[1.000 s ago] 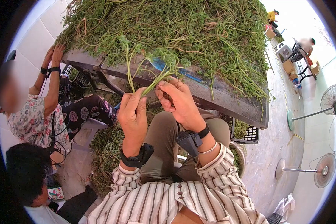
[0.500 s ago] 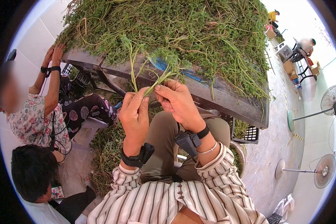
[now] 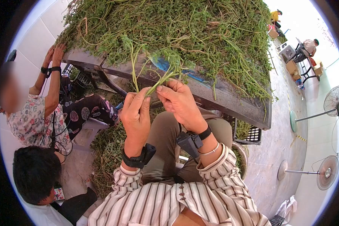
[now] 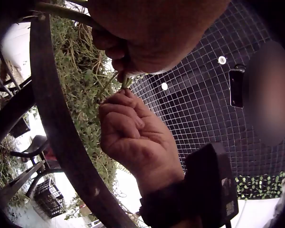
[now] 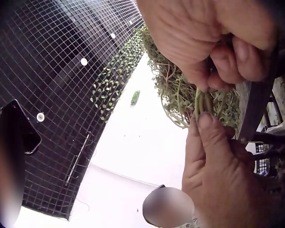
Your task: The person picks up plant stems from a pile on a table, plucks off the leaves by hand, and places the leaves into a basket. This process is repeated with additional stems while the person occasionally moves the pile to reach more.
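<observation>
A small bunch of green leafy stems (image 3: 160, 81) spans my two hands, just off the table's front edge in the head view. My left hand (image 3: 135, 115) pinches the lower ends between thumb and fingers. A little higher on the stems, the thumb and fingertips of my right hand (image 3: 179, 102) pinch them too. In the right wrist view, short lengths of stem (image 5: 203, 102) show between the hands. The leafy tops fan out over the edge of the pile of greens (image 3: 169, 30).
The pile covers most of the dark table (image 3: 237, 101). A black crate (image 3: 252, 135) stands beneath its right side. Two people sit close at left, one with hands on the table edge. Standing fans (image 3: 327, 171) are at right; cut greens (image 3: 105, 158) lie on the floor.
My right thumb and fingers have come together on the stems, and the bunch has shifted slightly. The dark-haired person at lower left has moved a little to the right.
</observation>
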Demonstrator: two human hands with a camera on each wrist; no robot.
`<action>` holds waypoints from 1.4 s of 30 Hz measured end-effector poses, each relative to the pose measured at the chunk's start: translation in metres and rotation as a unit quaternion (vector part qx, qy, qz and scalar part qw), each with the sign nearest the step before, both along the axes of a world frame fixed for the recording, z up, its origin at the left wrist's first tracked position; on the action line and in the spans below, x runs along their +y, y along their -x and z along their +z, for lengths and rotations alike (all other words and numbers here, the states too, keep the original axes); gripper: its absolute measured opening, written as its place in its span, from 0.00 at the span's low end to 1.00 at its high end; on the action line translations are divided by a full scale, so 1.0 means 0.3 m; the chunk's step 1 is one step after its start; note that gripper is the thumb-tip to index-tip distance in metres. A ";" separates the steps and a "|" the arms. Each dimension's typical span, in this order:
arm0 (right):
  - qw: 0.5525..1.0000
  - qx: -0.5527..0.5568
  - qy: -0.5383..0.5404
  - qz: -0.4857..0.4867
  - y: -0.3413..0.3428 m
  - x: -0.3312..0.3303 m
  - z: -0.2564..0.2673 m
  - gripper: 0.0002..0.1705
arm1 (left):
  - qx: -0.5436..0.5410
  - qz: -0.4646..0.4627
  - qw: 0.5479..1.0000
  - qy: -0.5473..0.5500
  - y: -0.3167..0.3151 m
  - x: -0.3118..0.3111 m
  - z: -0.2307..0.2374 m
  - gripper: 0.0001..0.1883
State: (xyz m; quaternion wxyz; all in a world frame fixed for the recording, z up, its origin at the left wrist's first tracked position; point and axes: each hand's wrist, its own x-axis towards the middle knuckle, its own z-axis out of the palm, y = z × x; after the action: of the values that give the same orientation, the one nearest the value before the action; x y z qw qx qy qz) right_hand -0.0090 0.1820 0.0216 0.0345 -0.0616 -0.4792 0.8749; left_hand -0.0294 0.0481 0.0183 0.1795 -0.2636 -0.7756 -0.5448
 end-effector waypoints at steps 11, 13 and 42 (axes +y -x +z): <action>1.000 -0.006 -0.031 -0.001 -0.005 -0.004 0.017 0.06 | -0.002 0.008 1.000 0.004 0.000 -0.007 0.002 0.10; 0.992 0.033 -0.119 -0.035 -0.005 -0.009 0.024 0.05 | -0.001 0.009 1.000 0.002 -0.003 -0.006 0.005 0.10; 0.996 -0.038 0.045 -0.059 -0.004 0.005 0.014 0.09 | 0.031 -0.041 0.999 0.001 0.007 0.001 -0.024 0.14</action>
State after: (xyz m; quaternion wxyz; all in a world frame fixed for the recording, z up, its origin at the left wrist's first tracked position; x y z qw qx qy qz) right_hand -0.0078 0.1836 0.0258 0.0651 -0.1249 -0.4358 0.8889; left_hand -0.0314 0.0483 0.0110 0.1808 -0.3118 -0.7590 -0.5423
